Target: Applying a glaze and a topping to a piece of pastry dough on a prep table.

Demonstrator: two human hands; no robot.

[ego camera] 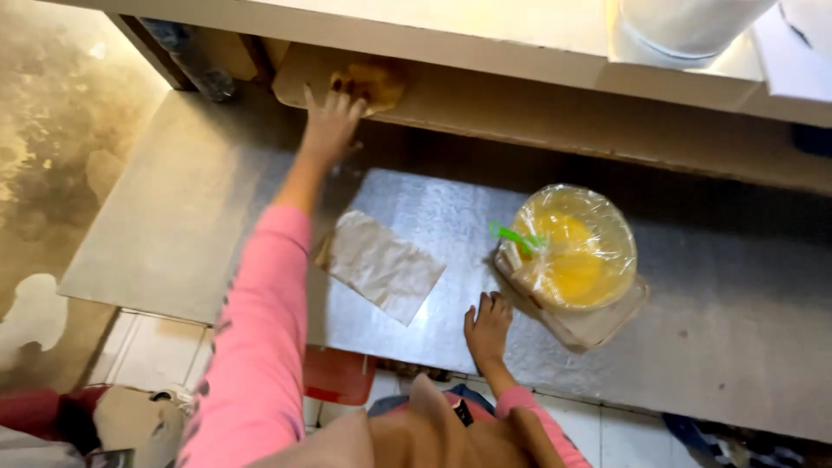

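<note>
- Brown and soft-looking, a crumpled paper wad [371, 84] sits on the cardboard shelf [537, 108] under the counter, far left of the head view; left hand [329, 126] reaches up with fingers spread, tips touching it, nothing gripped.
- It looks light, limp and easily crushed, so a loose pinch at its near edge seems the best hold.
- Right hand [488, 329] rests flat on the steel table [737, 329], fingers together, just beside the bagged yellow food [574, 251].
- Flat paper bag [381, 264] lies between the arms.
</note>
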